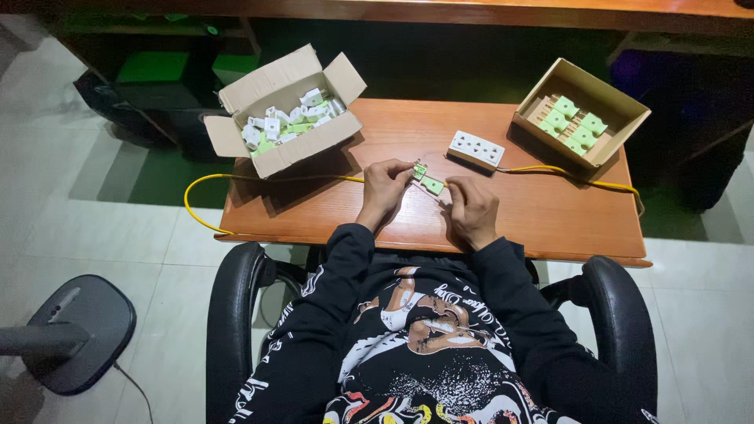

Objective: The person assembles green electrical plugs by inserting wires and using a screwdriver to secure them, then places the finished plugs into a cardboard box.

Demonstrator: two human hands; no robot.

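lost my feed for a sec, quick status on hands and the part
Left hand and right hand both pinching small green-and-white plug parts over the wooden table. White power strip just beyond, yellow cable running past. Nothing blocking.

worktop: reddish-brown wood grain | cable: yellow | socket strip: white | small plug part: pale green | left box: tan cardboard, white and pale green pieces | right box: tan cardboard, pale green pieces | sleeves: black, white print | chair arms: black | floor: pale grey tiles
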